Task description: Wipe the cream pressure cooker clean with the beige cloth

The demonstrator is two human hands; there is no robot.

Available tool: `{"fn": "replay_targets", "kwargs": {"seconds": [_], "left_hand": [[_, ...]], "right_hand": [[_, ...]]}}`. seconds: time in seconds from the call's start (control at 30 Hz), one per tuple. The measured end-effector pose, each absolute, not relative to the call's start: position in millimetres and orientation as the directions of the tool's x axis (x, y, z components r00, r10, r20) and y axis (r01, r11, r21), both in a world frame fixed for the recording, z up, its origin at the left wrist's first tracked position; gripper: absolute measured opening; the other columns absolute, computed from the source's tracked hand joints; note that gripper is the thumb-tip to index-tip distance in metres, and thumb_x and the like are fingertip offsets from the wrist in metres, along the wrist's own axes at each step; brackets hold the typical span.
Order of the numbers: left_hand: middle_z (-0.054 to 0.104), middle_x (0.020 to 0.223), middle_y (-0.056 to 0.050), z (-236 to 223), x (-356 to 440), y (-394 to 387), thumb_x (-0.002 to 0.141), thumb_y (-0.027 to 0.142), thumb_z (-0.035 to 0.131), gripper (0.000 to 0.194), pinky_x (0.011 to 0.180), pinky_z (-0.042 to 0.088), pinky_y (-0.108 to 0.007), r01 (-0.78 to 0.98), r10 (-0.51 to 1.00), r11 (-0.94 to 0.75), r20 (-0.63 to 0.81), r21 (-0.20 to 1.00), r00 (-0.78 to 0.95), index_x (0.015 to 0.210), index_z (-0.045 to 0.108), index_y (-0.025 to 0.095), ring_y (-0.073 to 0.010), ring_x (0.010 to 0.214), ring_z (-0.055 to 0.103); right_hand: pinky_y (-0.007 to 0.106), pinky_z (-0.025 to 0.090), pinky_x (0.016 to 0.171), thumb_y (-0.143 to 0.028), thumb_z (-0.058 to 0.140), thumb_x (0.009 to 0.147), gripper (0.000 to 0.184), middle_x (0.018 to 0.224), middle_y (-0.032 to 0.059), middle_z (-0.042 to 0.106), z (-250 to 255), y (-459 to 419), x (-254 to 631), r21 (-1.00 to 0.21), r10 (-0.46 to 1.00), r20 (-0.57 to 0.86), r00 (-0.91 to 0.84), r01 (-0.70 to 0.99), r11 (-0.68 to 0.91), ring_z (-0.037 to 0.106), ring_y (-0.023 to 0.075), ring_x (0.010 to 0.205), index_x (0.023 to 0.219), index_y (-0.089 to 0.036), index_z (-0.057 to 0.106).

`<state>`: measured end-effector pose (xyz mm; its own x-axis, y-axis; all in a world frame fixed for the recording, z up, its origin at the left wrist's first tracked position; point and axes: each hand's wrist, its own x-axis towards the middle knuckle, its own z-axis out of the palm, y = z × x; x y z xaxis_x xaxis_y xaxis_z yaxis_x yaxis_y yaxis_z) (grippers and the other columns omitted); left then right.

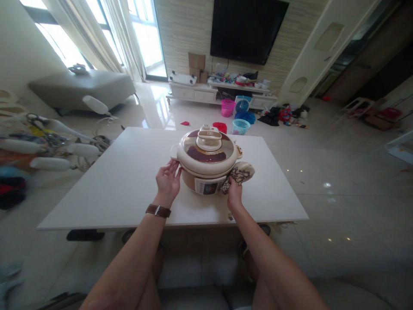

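A cream and brown electric cooker (206, 160) with a knobbed lid stands in the middle of a white table (129, 181). My left hand (167, 181), with a brown watch strap on the wrist, rests against the cooker's left side, fingers spread and curved. My right hand (234, 193) grips a patterned cloth (241, 174) and presses it against the cooker's right front, beside the control panel.
At the left lie white bottles, scissors and clutter (48, 142). A grey sofa (84, 88) stands at the back left. A TV cabinet (219, 92) under a wall TV holds odds and ends; pink and blue baskets (240, 125) sit on the glossy floor.
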<state>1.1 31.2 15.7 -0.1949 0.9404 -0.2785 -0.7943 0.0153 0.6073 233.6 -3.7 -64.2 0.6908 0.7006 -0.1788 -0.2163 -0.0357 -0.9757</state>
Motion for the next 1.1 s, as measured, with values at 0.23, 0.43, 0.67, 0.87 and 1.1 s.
{"fn": "replay_targets", "kwargs": {"seconds": [0.23, 0.43, 0.67, 0.87, 1.1], "left_hand": [[0.074, 0.123, -0.01, 15, 0, 30, 0.084, 0.021, 0.056, 0.03, 0.106, 0.049, -0.028, -0.797, 0.945, 0.011, -0.267, 0.604, -0.189, 0.104, 0.077, 0.017, -0.0192, 0.126, 0.063], [0.074, 0.121, -0.01, 15, 1, 31, 0.083, 0.021, 0.056, 0.029, 0.105, 0.05, -0.03, -0.795, 0.949, 0.009, -0.257, 0.607, -0.185, 0.104, 0.077, 0.019, -0.02, 0.126, 0.063], [0.074, 0.123, -0.009, 15, 1, 30, 0.083, 0.02, 0.055, 0.03, 0.105, 0.049, -0.028, -0.802, 0.948, 0.01, -0.26, 0.598, -0.182, 0.103, 0.077, 0.019, -0.0193, 0.127, 0.063], [0.075, 0.124, -0.009, 15, 2, 30, 0.082, 0.02, 0.057, 0.029, 0.108, 0.049, -0.03, -0.786, 0.946, 0.009, -0.259, 0.618, -0.193, 0.103, 0.078, 0.019, -0.02, 0.131, 0.061], [0.074, 0.126, -0.008, 15, 2, 29, 0.082, 0.021, 0.057, 0.03, 0.11, 0.049, -0.031, -0.777, 0.948, 0.006, -0.251, 0.63, -0.196, 0.105, 0.077, 0.02, -0.0208, 0.135, 0.059]], "right_hand": [[0.041, 0.053, 0.102, -0.052, 0.066, 0.082, 0.045, 0.114, 0.013, 0.08, -40, -26, 221, -0.999, 0.716, -0.019, 0.697, -0.046, 0.019, 0.069, 0.0301, 0.12, 0.108, -0.016, 0.076], [0.042, 0.051, 0.107, -0.056, 0.067, 0.086, 0.048, 0.118, 0.0134, 0.079, -25, -38, 216, -0.993, 0.78, 0.122, 0.614, 0.072, 0.098, 0.068, 0.029, 0.124, 0.114, -0.018, 0.075], [0.046, 0.048, 0.112, -0.06, 0.068, 0.081, 0.052, 0.125, 0.0148, 0.077, -28, -30, 224, -0.998, 0.769, 0.048, 0.637, 0.008, 0.056, 0.065, 0.031, 0.128, 0.111, -0.018, 0.074], [0.046, 0.048, 0.112, -0.06, 0.067, 0.081, 0.051, 0.123, 0.0141, 0.077, -28, -28, 226, -0.999, 0.771, 0.048, 0.634, 0.017, 0.048, 0.066, 0.0305, 0.127, 0.11, -0.019, 0.074], [0.045, 0.049, 0.11, -0.06, 0.066, 0.08, 0.053, 0.124, 0.0137, 0.077, -30, -27, 226, -0.998, 0.759, 0.056, 0.649, 0.031, 0.047, 0.066, 0.0302, 0.126, 0.112, -0.018, 0.074]]}}
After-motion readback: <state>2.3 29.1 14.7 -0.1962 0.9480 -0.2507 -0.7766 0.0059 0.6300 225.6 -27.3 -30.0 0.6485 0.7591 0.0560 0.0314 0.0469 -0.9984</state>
